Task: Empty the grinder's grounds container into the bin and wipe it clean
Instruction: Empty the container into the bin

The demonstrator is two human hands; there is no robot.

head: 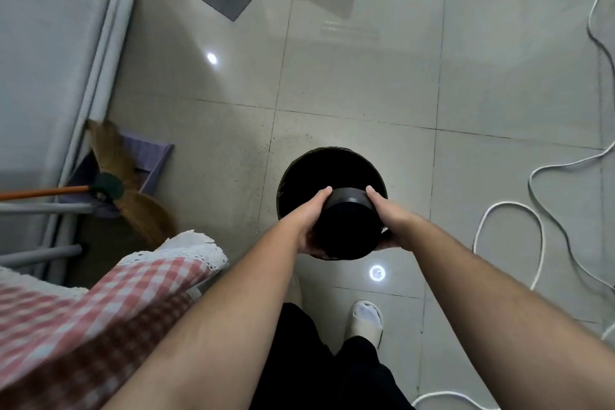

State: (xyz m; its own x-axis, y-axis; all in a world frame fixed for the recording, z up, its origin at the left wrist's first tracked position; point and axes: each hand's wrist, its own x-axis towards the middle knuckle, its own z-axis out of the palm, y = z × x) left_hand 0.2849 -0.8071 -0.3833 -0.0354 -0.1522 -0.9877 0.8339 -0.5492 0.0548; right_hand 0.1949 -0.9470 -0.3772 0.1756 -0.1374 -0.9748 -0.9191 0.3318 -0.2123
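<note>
I hold a black round grounds container (347,230) between both hands, tipped away from me over a black round bin (312,165) that stands on the tiled floor. My left hand (307,221) grips the container's left side, fingers pointing forward. On the right side sits my right hand (387,218), gripping the same way. The container's far end points down into the bin's dark opening. I cannot see what is inside either one.
A table corner with a red checked cloth (133,293) is at my lower left. A broom (116,183) and dustpan lean by the left wall. A white cable (539,210) loops across the floor on the right. My slippered foot (366,319) stands below the bin.
</note>
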